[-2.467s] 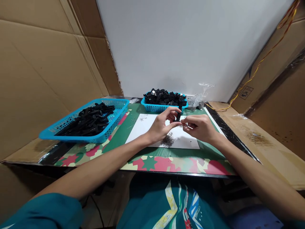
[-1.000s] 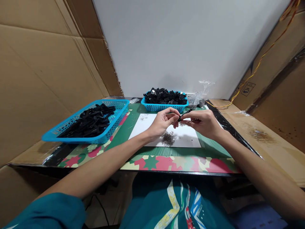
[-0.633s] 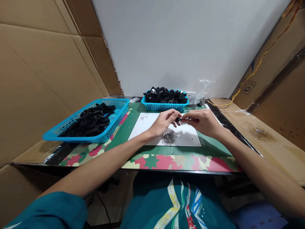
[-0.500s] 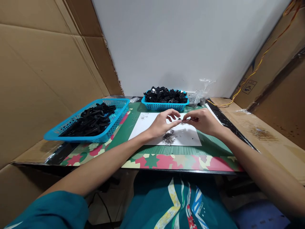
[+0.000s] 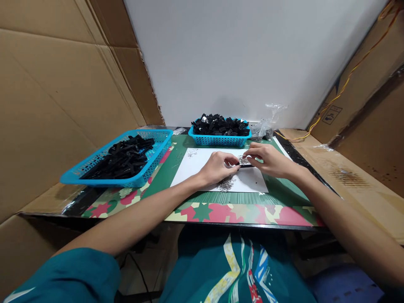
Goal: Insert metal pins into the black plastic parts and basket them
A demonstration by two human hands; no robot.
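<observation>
Over a white sheet of paper, my left hand pinches one end of a thin black strip between thumb and fingers. The strip points to the right and passes below the fingers of my right hand. That hand has its thumb and fingers bent and apart, its fingertips at a small scatter of tiny metal pieces. Whether a tiny piece is between them is too small to see. A denser pile of tiny metal pieces lies on the paper below my left hand.
A blue basket of long black strips stands at the left. At the back, another blue basket is heaped with short black pieces. Beside it sits a clear plastic bag. Cardboard walls flank the green tabletop.
My hands have drawn apart from fingertip contact. My left hand has lowered slightly with the black strip, now seen lengthwise. My right hand's fingers have spread over the small metal scatter.
</observation>
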